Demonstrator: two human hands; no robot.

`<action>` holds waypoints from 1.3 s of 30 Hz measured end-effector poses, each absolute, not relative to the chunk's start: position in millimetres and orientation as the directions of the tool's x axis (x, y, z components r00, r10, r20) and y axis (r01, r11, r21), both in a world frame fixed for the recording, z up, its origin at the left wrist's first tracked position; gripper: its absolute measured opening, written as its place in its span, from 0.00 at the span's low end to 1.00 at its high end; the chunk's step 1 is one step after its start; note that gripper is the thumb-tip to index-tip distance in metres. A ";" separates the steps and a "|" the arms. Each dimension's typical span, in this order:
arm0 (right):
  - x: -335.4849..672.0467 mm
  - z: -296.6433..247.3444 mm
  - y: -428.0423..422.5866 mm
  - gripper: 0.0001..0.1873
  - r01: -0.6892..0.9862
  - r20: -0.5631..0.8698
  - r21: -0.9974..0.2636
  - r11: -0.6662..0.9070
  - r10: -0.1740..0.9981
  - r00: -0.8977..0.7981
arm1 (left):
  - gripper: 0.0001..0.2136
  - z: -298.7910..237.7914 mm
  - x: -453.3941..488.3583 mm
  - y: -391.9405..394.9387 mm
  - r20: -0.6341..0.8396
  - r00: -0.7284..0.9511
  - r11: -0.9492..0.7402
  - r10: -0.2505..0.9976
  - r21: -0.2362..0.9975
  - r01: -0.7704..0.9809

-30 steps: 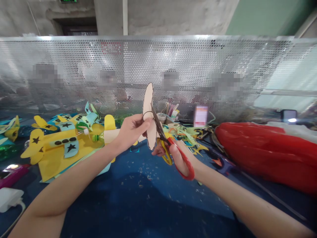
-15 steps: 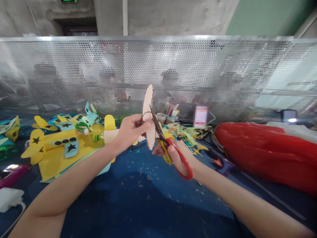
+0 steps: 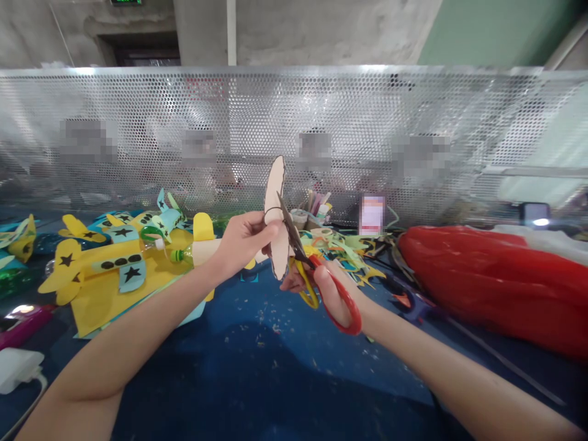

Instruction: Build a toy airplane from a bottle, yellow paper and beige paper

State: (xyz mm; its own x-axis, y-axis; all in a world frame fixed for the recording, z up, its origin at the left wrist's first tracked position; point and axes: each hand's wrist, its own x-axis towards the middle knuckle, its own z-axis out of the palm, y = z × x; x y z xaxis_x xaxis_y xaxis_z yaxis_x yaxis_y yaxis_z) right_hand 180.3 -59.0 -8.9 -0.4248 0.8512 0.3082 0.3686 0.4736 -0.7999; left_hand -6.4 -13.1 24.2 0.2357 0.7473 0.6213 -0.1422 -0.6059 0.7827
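My left hand (image 3: 250,240) pinches a long, pale cutout with dark outlines (image 3: 276,182) by its middle and holds it upright above the table. It looks like stiff paper or card. In my right hand (image 3: 328,288) is a pair of scissors (image 3: 294,236) with one red and one yellow handle loop. The dark blades point up and lie against the cutout's right edge, near its middle. Left of my left hand, a yellow paper plane (image 3: 87,260) with black stars and a clear bottle with a green cap (image 3: 177,255) lie on yellow sheets (image 3: 98,309).
Paper scraps (image 3: 342,245) are heaped behind my right hand. A red plastic bag (image 3: 487,275) lies at right beside a purple glue gun (image 3: 416,306). Small clippings dot the blue table (image 3: 261,367). A perforated metal screen (image 3: 266,110) spans the back. A white charger (image 3: 21,370) sits at left.
The handles of the scissors have shifted slightly down and to the right, with my right hand. The cutout and my left hand have barely moved.
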 end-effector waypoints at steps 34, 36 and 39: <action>180.1 -12.3 -57.7 0.39 0.288 0.310 -0.846 0.448 0.854 -0.417 | 0.14 18.9 -1.5 -8.5 0.575 0.178 -0.541 0.798 0.815 -0.207; 179.8 -13.4 -57.3 0.39 0.271 0.300 -0.861 0.430 0.861 -0.412 | 0.15 19.6 -0.9 -9.7 0.563 0.178 -0.528 0.807 0.823 -0.209; 179.6 -14.7 -57.6 0.39 0.267 0.304 -0.865 0.426 0.866 -0.398 | 0.15 20.9 -0.6 -10.5 0.562 0.186 -0.526 0.806 0.824 -0.211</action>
State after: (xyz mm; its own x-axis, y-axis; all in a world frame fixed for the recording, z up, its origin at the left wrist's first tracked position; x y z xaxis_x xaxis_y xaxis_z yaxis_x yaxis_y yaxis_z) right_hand 179.6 -57.6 -14.7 -0.3977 0.8658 0.3037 0.2666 0.4257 -0.8647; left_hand -0.6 -10.5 20.9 0.1859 0.8057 0.5624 -0.2107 -0.5263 0.8238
